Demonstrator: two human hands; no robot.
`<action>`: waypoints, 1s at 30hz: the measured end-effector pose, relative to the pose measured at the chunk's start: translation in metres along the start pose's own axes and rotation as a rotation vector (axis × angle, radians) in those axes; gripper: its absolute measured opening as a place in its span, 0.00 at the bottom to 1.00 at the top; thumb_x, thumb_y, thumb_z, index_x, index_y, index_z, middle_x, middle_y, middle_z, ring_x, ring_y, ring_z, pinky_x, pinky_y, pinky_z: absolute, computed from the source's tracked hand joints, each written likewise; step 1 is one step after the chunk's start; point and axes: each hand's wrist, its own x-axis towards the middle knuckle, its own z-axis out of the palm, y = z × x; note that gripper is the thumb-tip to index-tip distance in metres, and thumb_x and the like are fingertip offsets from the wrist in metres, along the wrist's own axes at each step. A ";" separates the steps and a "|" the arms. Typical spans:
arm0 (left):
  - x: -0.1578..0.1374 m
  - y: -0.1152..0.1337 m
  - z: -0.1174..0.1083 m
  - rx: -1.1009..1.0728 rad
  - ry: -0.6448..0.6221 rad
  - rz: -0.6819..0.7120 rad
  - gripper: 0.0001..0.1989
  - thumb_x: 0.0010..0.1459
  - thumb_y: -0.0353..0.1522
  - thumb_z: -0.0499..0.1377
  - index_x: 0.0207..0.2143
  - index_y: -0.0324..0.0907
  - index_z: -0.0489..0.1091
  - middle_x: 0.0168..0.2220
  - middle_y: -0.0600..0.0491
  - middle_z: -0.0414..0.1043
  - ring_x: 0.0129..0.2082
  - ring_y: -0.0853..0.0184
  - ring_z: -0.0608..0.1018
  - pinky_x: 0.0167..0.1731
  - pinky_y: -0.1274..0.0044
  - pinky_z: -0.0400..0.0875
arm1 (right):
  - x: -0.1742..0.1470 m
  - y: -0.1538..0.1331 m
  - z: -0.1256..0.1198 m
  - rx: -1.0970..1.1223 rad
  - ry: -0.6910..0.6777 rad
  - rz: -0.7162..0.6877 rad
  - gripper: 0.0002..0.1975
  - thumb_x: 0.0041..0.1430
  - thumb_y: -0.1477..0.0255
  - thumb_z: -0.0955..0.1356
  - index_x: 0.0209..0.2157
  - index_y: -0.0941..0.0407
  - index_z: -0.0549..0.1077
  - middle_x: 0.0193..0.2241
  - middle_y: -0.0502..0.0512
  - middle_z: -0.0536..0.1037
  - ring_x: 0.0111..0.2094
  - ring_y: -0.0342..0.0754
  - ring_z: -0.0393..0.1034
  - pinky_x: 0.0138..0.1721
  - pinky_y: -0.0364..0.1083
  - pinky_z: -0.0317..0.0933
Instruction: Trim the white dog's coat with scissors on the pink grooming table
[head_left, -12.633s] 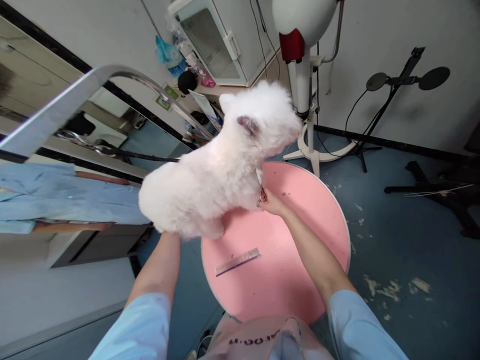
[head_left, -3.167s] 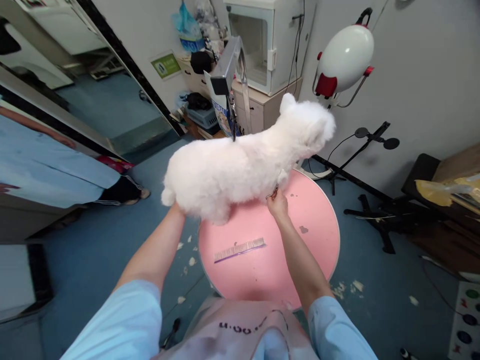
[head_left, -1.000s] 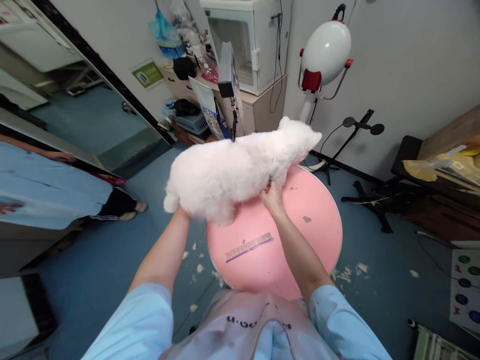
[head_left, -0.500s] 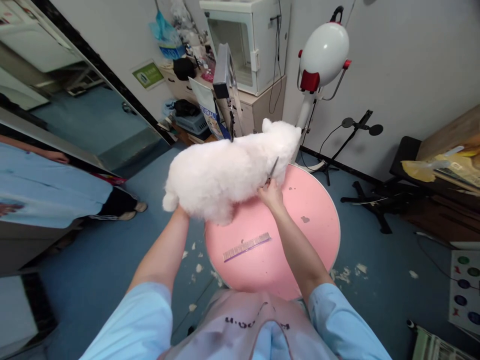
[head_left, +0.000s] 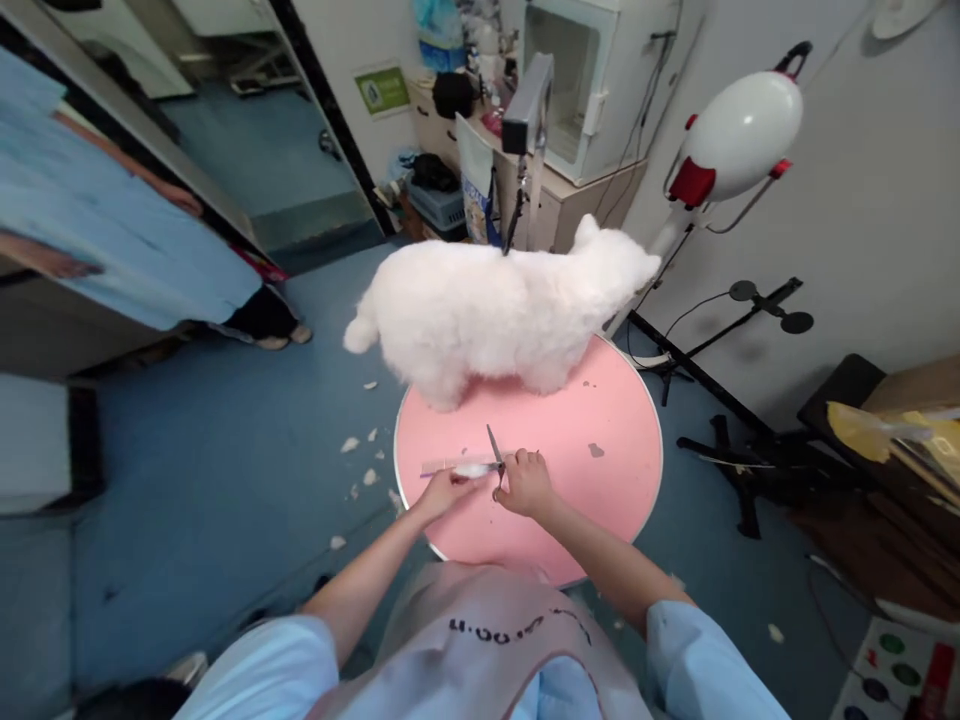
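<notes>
To my left stands a person (head_left: 142, 200) in light blue; ahead, a green sign (head_left: 381, 90) hangs on the wall (head_left: 334, 40) beside a pale drawer cabinet (head_left: 600, 197); a glass-doored white box (head_left: 630, 70) sits on that cabinet, with a black object (head_left: 454, 95) near it (too blurred for me to name); below, a grey-blue crate (head_left: 441, 207) carries something dark (head_left: 435, 172), and a printed bag (head_left: 476, 180) stands beside it; to my right I see a white egg-shaped appliance (head_left: 742, 135), a black stand (head_left: 766, 305) with two round pads, and a yellow plastic bag (head_left: 862, 435).
</notes>
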 end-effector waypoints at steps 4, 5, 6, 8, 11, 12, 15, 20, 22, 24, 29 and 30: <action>-0.029 -0.016 0.043 0.050 0.077 -0.088 0.23 0.48 0.52 0.55 0.20 0.40 0.62 0.20 0.55 0.61 0.23 0.71 0.63 0.26 0.78 0.54 | -0.017 0.005 0.006 -0.145 -0.064 -0.146 0.22 0.55 0.61 0.70 0.46 0.60 0.72 0.45 0.66 0.74 0.49 0.61 0.68 0.55 0.57 0.53; -0.034 -0.018 0.045 0.127 0.079 -0.104 0.22 0.51 0.50 0.53 0.20 0.40 0.61 0.20 0.55 0.61 0.23 0.71 0.63 0.26 0.78 0.54 | -0.020 0.005 0.006 -0.174 -0.071 -0.174 0.22 0.55 0.61 0.70 0.47 0.60 0.72 0.45 0.67 0.74 0.49 0.61 0.68 0.56 0.57 0.53; -0.039 -0.019 0.046 0.199 0.071 -0.110 0.21 0.54 0.48 0.50 0.21 0.40 0.61 0.20 0.54 0.62 0.24 0.70 0.64 0.27 0.77 0.55 | -0.023 0.005 0.007 -0.201 -0.078 -0.204 0.22 0.55 0.61 0.70 0.47 0.61 0.72 0.46 0.67 0.74 0.49 0.61 0.68 0.56 0.57 0.52; -0.052 -0.020 0.046 0.325 0.076 -0.109 0.21 0.59 0.45 0.46 0.23 0.39 0.64 0.24 0.50 0.68 0.27 0.67 0.70 0.30 0.76 0.59 | -0.027 0.002 0.006 -0.248 -0.096 -0.256 0.22 0.56 0.61 0.70 0.48 0.61 0.72 0.46 0.68 0.74 0.49 0.61 0.68 0.57 0.58 0.52; -0.079 -0.020 0.050 0.445 0.122 -0.098 0.22 0.64 0.41 0.43 0.29 0.38 0.70 0.35 0.41 0.76 0.39 0.58 0.76 0.38 0.72 0.63 | -0.032 -0.006 0.005 -0.310 -0.146 -0.322 0.22 0.57 0.62 0.69 0.49 0.61 0.72 0.47 0.69 0.73 0.50 0.61 0.68 0.55 0.56 0.54; -0.088 -0.020 0.052 0.475 0.134 -0.106 0.23 0.66 0.40 0.42 0.32 0.38 0.71 0.39 0.39 0.77 0.42 0.56 0.77 0.41 0.71 0.64 | -0.035 -0.010 0.005 -0.332 -0.163 -0.342 0.22 0.57 0.62 0.69 0.49 0.61 0.72 0.48 0.69 0.73 0.50 0.61 0.68 0.55 0.56 0.54; -0.116 -0.025 0.054 0.499 0.165 -0.168 0.24 0.67 0.39 0.40 0.39 0.38 0.74 0.44 0.36 0.77 0.46 0.52 0.79 0.44 0.68 0.66 | -0.048 -0.021 0.008 -0.403 -0.204 -0.445 0.25 0.55 0.59 0.70 0.50 0.61 0.72 0.49 0.70 0.73 0.51 0.64 0.68 0.57 0.58 0.53; -0.157 -0.063 0.040 0.469 0.319 -0.388 0.26 0.69 0.38 0.38 0.50 0.41 0.73 0.49 0.40 0.77 0.51 0.53 0.78 0.46 0.69 0.70 | -0.057 -0.018 0.016 -0.376 -0.341 -0.442 0.26 0.51 0.69 0.72 0.52 0.61 0.73 0.51 0.70 0.74 0.51 0.61 0.71 0.55 0.55 0.59; -0.174 -0.093 0.034 0.444 0.441 -0.533 0.26 0.69 0.39 0.39 0.51 0.41 0.73 0.50 0.40 0.77 0.50 0.55 0.79 0.46 0.71 0.71 | -0.043 -0.006 0.014 -0.326 -0.393 -0.314 0.21 0.51 0.71 0.71 0.49 0.60 0.75 0.48 0.66 0.78 0.46 0.56 0.74 0.48 0.49 0.64; -0.195 -0.128 0.033 0.425 0.531 -0.673 0.25 0.66 0.40 0.46 0.54 0.35 0.71 0.51 0.36 0.75 0.50 0.53 0.78 0.47 0.70 0.72 | -0.019 0.011 0.005 -0.317 -0.390 -0.215 0.13 0.56 0.69 0.70 0.42 0.59 0.78 0.41 0.63 0.80 0.41 0.52 0.75 0.42 0.45 0.65; -0.258 -0.198 0.057 0.203 0.694 -1.026 0.36 0.61 0.46 0.53 0.58 0.22 0.65 0.59 0.26 0.65 0.57 0.41 0.74 0.52 0.61 0.72 | 0.049 0.043 -0.024 -0.317 -0.179 -0.153 0.13 0.64 0.69 0.65 0.45 0.61 0.76 0.44 0.64 0.79 0.40 0.48 0.75 0.41 0.44 0.63; -0.268 -0.201 0.066 0.144 0.712 -1.060 0.37 0.60 0.46 0.53 0.59 0.22 0.63 0.59 0.25 0.65 0.56 0.40 0.74 0.52 0.60 0.72 | 0.058 0.045 -0.027 -0.300 -0.133 -0.167 0.13 0.65 0.69 0.64 0.45 0.61 0.75 0.44 0.64 0.79 0.38 0.47 0.74 0.41 0.44 0.63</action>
